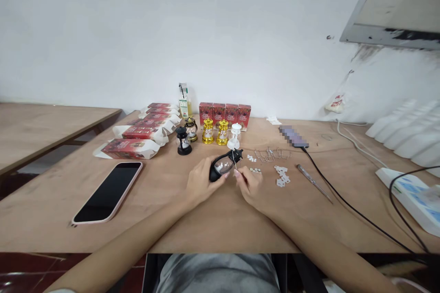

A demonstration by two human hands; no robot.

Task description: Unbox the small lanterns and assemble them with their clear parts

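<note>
My left hand is closed around a small black toy lantern, held tilted on its side just above the wooden table. My right hand pinches a thin wire handle at the lantern's top end. Both hands meet near the table's middle. Just behind them stand a black lantern, a dark gold-trimmed one, two gold lanterns and a white one.
Red boxes line the back; opened red-and-white cartons lie at left. A phone lies face up at left. Small white tabs, wire hooks, a screwdriver, a black cable and a power strip sit to the right.
</note>
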